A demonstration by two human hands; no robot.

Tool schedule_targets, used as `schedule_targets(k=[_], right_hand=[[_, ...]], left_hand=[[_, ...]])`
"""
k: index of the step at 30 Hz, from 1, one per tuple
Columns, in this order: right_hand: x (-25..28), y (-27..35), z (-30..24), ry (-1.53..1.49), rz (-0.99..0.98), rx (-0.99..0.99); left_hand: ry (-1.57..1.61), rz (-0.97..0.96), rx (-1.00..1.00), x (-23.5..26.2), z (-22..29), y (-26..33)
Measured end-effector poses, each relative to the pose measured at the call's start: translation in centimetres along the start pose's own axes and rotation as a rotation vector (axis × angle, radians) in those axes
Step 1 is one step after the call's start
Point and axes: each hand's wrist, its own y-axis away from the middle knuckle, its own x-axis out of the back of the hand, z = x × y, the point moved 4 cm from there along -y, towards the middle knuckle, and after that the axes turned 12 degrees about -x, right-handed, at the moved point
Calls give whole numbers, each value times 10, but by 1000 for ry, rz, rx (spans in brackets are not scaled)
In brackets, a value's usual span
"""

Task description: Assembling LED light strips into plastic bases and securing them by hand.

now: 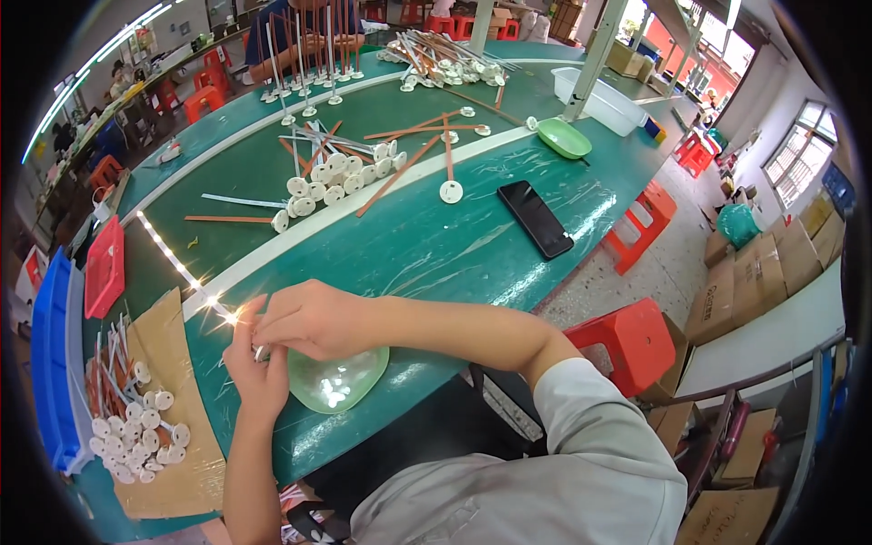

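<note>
I could pass over the tabletop [427, 254] at mid-frame, between the phone [536, 219] and the hands [313, 320]. Against me: the near bowl [361, 374] at lower centre, the lit strip [178, 266] slanting left of centre, standing rods [330, 64] at top, piled discs [136, 436] lower left.

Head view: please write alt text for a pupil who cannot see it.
A person's left hand and right hand meet at the near end of a lit strip, close to a green bowl. Piles of disc-ended strips and a black phone lie on the green table.
</note>
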Motion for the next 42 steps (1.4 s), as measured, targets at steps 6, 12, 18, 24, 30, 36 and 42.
schedule_targets(k=[6, 12, 18, 24, 30, 36, 42], right_hand=[[-4, 7, -9, 104, 41, 72], [12, 2, -8, 304, 115, 30], [27, -2, 16, 391, -290, -255], [19, 14, 24, 429, -494, -330], [14, 24, 21, 447, -696, -367], [9, 25, 20, 419, -774, -531], [7, 26, 28, 284, -780, -509]], left_hand=[[-65, -38, -102, -4, 4, 12], [-222, -105, -148, 2, -3, 1], [-250, -68, -66, -3, -12, -3], [-288, -162, -7, -2, -17, 2], [-302, -164, 2, 0, -22, 3], [-314, -174, -17, 0, -21, 2], [-327, -173, -40, -1, -22, 2]])
